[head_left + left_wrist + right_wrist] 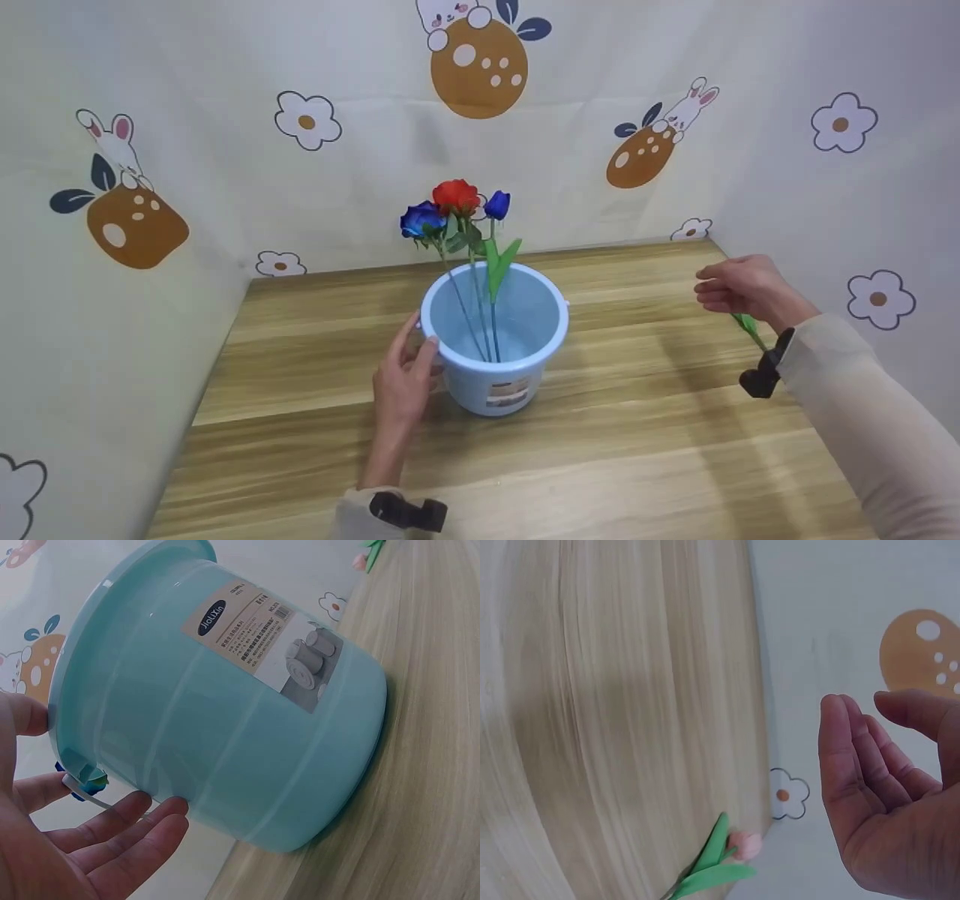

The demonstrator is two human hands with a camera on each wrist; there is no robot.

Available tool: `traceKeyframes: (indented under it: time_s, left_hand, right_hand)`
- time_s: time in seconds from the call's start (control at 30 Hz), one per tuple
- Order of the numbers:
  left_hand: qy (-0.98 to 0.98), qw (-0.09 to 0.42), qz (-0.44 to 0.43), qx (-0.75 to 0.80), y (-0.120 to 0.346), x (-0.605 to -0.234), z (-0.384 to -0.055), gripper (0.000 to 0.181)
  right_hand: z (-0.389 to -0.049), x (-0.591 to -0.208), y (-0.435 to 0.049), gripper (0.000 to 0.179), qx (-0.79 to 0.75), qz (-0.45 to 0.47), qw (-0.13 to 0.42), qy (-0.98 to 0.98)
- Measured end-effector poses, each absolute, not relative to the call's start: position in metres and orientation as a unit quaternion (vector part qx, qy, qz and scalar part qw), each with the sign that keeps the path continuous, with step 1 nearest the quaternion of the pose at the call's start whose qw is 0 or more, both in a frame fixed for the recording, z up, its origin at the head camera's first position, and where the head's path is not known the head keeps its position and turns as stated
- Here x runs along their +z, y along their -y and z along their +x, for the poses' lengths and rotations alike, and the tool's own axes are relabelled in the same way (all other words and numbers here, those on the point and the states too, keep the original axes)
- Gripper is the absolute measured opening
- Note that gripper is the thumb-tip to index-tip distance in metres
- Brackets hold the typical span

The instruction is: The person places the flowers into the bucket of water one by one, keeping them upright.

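A light blue plastic bucket (491, 386) stands upright on the table. In it lean a blue rose (421, 220), a red rose (456, 196) and a blue tulip bud (497, 205) with green leaves. My left hand (405, 379) rests on the bucket's left side, thumb at the rim. In the left wrist view, its relaxed fingers lie beside the thin handle (94, 799) and touch the wall. My right hand (742, 285) hovers at the right with nothing in it, fingertips bent toward the thumb but apart. Below it lies a pink tulip (744, 844), mostly hidden in the head view.
The wood-grain table (300, 375) meets a pale printed cloth wall (367, 187) at the back and both sides. A label (262, 645) is on the bucket's front. Black wrist mounts (409, 512) sit on both cuffs.
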State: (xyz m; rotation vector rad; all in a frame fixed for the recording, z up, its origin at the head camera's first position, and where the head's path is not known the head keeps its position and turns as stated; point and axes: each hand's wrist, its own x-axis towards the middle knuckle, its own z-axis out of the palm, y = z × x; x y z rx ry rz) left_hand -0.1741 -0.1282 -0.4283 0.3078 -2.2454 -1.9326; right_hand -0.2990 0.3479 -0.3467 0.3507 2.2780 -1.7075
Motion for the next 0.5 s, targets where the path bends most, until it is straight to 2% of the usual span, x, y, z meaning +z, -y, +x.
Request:
traceKeyframes:
  time_s: [0.17,0.37,0.5]
  left_hand:
    - [0.759,0.084,0.101,-0.638,0.128,-0.428,-0.174,0.055]
    - [0.754,0.081,0.103,-0.644,0.128,-0.428,-0.173,0.055]
    - [0.751,0.08,0.105,-0.646,0.128,-0.427,-0.172,0.055]
  right_hand:
    - [-0.295,-0.355,-0.359,0.026,-0.596,0.132,0.141,-0.78]
    - [-0.293,-0.361,-0.368,0.006,-0.608,0.143,0.146,-0.767]
    - [-0.291,-0.365,-0.374,0.013,-0.596,0.146,0.141,-0.777]
